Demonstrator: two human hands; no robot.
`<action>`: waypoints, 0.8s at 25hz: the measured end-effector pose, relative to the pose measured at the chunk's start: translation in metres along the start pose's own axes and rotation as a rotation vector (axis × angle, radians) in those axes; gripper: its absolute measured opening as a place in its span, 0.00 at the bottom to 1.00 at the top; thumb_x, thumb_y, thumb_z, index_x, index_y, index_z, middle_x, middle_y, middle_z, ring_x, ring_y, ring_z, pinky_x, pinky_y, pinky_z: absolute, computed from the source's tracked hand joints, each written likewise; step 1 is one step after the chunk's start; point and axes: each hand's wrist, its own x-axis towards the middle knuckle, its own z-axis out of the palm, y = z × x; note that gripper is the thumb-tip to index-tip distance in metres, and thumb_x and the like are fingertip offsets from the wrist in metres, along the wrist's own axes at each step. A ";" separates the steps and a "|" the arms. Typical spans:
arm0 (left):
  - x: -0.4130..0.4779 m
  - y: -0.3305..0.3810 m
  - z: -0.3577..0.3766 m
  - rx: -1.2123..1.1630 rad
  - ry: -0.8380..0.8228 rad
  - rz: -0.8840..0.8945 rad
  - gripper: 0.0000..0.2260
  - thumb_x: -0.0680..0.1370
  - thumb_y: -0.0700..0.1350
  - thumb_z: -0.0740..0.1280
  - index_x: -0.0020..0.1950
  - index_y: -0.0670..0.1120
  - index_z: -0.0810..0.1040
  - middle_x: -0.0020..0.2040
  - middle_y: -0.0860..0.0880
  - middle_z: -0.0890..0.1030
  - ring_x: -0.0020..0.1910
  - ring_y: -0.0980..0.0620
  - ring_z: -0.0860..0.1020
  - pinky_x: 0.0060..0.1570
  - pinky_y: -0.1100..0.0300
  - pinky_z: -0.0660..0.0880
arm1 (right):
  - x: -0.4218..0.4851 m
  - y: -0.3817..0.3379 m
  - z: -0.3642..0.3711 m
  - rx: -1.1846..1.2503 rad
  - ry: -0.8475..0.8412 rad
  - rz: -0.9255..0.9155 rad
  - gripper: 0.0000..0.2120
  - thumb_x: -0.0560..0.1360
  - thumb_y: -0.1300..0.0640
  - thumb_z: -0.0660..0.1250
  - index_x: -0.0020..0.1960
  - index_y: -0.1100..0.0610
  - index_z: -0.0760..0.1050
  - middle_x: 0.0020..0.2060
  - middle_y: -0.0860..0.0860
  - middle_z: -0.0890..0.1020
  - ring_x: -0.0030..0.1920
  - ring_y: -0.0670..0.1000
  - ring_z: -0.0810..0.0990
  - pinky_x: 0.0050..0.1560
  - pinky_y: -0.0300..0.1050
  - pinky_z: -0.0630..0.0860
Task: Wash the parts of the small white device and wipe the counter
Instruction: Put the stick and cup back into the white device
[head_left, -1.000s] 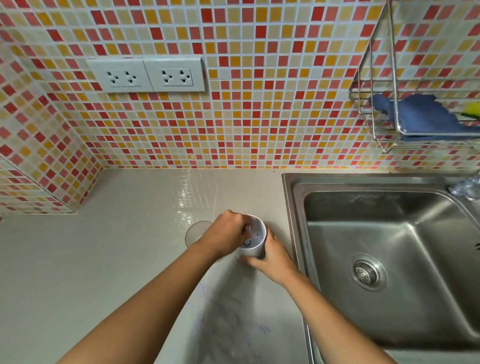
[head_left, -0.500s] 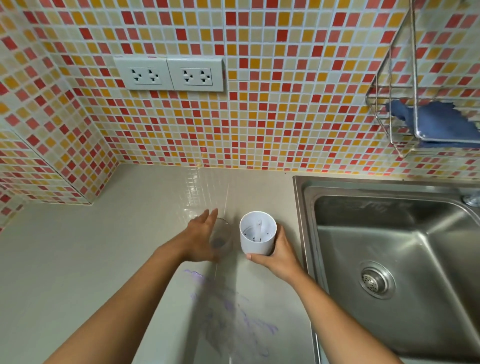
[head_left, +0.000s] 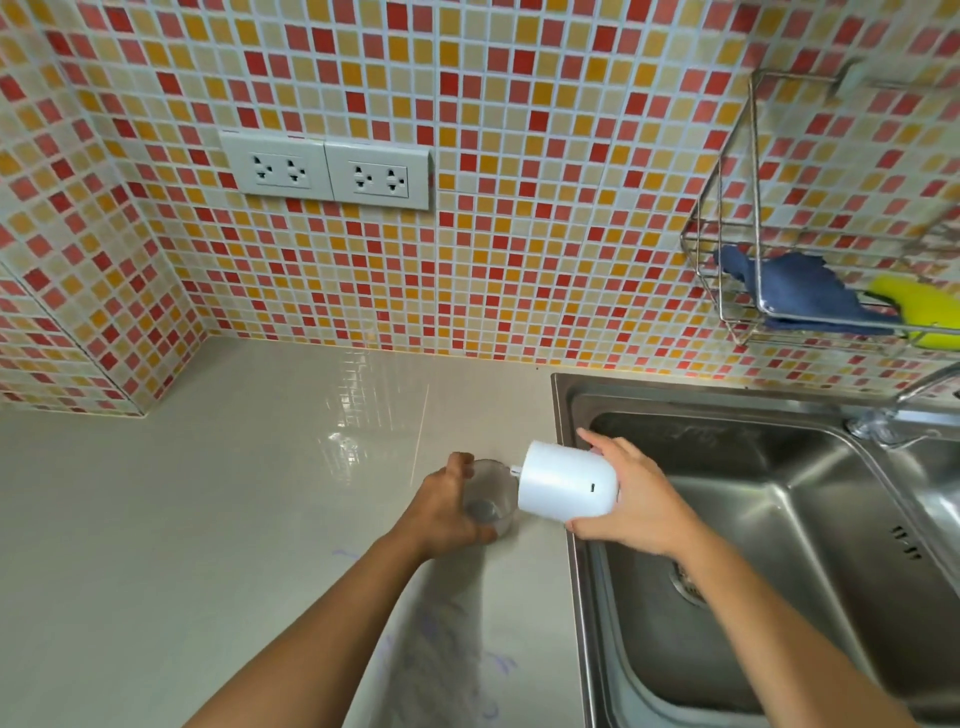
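Tiles (head_left: 519, 234) in red, orange and cream cover the back wall, with a double socket plate (head_left: 326, 169) at ten o'clock from the hands. At two o'clock a wire rack (head_left: 724, 244) hangs on the wall. It holds a blue cloth (head_left: 800, 291) and, just beside that at three o'clock, a yellow sponge (head_left: 922, 312). A tap (head_left: 883, 421) sits on the sink's back rim, only partly in view.

The left hand (head_left: 447, 506) is curled round a clear cup (head_left: 491, 499) standing on the counter (head_left: 156, 519). A greyish patch shows at the cup's bottom; I cannot tell whether it is liquid or the base itself. The right hand (head_left: 641, 499) is clamped on the white device body (head_left: 569, 486), held off the counter and tipped on its side. Its open end faces nine o'clock toward the cup, and a small white stem pokes out there, just above the cup's rim.

The steel sink (head_left: 675, 392) lies at three o'clock from the cup. Its drain (head_left: 685, 582) is partly hidden behind the right forearm. The sink's left rim runs from twelve to six o'clock just beside the cup, and the device body hangs over it. Faint purple marks (head_left: 467, 649) lie on the counter at six o'clock from the cup, between the forearms. The counter spreads wide toward nine o'clock, up to a tiled side wall.
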 end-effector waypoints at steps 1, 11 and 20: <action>-0.001 0.000 0.001 -0.013 0.007 0.002 0.39 0.64 0.50 0.77 0.69 0.47 0.61 0.66 0.48 0.71 0.62 0.49 0.72 0.52 0.65 0.69 | 0.000 -0.007 -0.001 -0.002 -0.013 -0.005 0.49 0.53 0.45 0.76 0.70 0.42 0.58 0.59 0.45 0.69 0.57 0.48 0.72 0.55 0.45 0.75; -0.003 -0.004 0.004 -0.048 0.074 -0.015 0.33 0.62 0.51 0.77 0.63 0.49 0.68 0.56 0.50 0.79 0.53 0.47 0.77 0.45 0.61 0.73 | 0.026 -0.076 0.016 -0.205 -0.096 -0.121 0.42 0.63 0.40 0.74 0.71 0.45 0.59 0.65 0.46 0.66 0.63 0.52 0.67 0.60 0.48 0.70; 0.000 -0.012 0.000 -0.084 0.058 0.007 0.36 0.60 0.56 0.78 0.63 0.51 0.68 0.56 0.52 0.78 0.53 0.49 0.77 0.46 0.61 0.73 | 0.032 -0.062 -0.001 0.022 -0.255 -0.157 0.39 0.58 0.47 0.80 0.64 0.45 0.66 0.59 0.44 0.73 0.59 0.47 0.73 0.60 0.45 0.72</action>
